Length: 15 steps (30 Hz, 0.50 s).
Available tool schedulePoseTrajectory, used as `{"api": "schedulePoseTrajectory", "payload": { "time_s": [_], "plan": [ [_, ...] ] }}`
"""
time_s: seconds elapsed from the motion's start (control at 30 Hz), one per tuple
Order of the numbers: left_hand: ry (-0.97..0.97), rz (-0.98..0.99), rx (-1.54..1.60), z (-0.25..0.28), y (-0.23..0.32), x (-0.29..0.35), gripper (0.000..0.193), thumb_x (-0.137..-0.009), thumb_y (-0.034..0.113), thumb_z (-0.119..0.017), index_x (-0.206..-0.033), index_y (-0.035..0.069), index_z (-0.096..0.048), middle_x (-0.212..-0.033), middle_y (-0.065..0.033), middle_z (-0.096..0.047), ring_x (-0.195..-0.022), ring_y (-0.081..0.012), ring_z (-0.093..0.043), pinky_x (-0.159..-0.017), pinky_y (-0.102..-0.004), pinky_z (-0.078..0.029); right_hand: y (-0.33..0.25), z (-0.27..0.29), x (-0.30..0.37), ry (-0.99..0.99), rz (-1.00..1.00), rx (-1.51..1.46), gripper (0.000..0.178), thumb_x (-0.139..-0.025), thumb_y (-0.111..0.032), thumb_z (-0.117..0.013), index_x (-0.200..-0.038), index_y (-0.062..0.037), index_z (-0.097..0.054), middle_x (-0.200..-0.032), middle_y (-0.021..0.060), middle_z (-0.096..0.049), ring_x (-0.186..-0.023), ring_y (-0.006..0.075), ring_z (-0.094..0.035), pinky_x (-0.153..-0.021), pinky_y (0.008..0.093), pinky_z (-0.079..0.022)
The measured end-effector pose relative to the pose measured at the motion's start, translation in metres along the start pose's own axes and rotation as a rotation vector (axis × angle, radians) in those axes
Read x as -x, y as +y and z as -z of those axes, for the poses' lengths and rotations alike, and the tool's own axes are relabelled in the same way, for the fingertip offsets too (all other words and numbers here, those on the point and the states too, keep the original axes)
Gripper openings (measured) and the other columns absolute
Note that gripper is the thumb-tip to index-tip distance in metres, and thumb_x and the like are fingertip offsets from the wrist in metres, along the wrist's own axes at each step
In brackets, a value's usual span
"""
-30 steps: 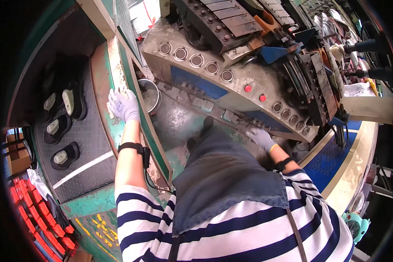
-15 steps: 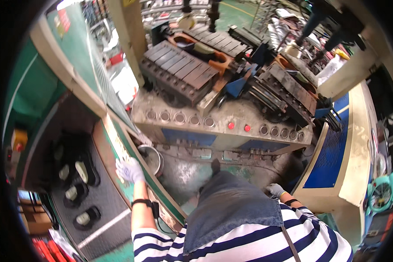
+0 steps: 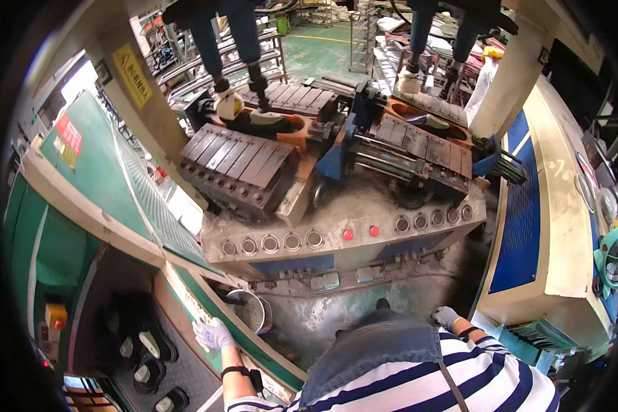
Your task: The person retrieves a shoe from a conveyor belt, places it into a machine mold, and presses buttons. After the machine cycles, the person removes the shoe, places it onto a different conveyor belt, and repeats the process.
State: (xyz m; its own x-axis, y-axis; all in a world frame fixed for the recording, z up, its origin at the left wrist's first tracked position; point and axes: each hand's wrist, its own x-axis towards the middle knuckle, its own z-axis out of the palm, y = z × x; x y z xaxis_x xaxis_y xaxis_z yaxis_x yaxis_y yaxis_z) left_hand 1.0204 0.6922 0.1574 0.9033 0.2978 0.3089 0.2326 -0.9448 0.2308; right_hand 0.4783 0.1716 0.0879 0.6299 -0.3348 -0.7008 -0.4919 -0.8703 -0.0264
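Note:
My left hand (image 3: 213,334), in a white glove, lies with fingers stretched out on the narrow ledge (image 3: 185,290) of the green conveyor housing. Small pale bits lie along this ledge by my fingertips; I cannot make out what they are. Beyond it, several black shoes with light insides (image 3: 159,345) sit on the dark conveyor belt (image 3: 200,384). My right hand (image 3: 447,316), also gloved, hangs low at my right side, fingers loosely apart and nothing visible in them. Ahead stands a two-station press machine (image 3: 391,237) with slatted metal blocks (image 3: 237,159) and red buttons (image 3: 348,235).
A metal bucket (image 3: 257,312) stands on the floor between conveyor and machine. To the right is a cream and blue cabinet (image 3: 522,226), with a turquoise fan (image 3: 616,254) beyond. Beige posts (image 3: 141,103) frame the machine; loaded racks (image 3: 419,41) stand behind it.
My view has tilted up and shifted, so the machine's upper rams and the racks show more. My left hand stays on the ledge; my right hand still hangs at my side.

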Motion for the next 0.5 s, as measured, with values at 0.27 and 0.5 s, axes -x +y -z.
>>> {"api": "schedulePoseTrajectory", "payload": {
  "time_s": [0.27,0.5],
  "plan": [
    [-0.057,0.120,0.450,0.002,0.022,-0.006,0.055,-0.077,0.014,-0.067,-0.128,0.000,-0.053,-0.122,-0.0205,-0.062,-0.111,-0.0342,-0.061,-0.095,-0.0415,-0.047,0.078,0.072,-0.006,1.050,-0.598,-0.918,0.023,-0.093,-0.022,-0.054,-0.096,-0.0028,-0.066,-0.094,0.0240,-0.067,-0.086,0.0428,-0.063,-0.075,0.0491,-0.050],
    [-0.017,-0.146,0.650,0.027,0.171,0.072,0.038,-0.083,0.002,-0.054,-0.120,-0.004,-0.059,-0.127,-0.0239,-0.056,-0.118,-0.0373,-0.053,-0.105,-0.0415,-0.039,0.180,0.370,-0.058,1.624,-0.160,-1.067,0.025,-0.096,-0.019,-0.059,-0.116,-0.0050,-0.062,-0.103,0.0113,-0.066,-0.092,0.0208,-0.063,-0.083,0.0328,-0.049]
  ]
}}
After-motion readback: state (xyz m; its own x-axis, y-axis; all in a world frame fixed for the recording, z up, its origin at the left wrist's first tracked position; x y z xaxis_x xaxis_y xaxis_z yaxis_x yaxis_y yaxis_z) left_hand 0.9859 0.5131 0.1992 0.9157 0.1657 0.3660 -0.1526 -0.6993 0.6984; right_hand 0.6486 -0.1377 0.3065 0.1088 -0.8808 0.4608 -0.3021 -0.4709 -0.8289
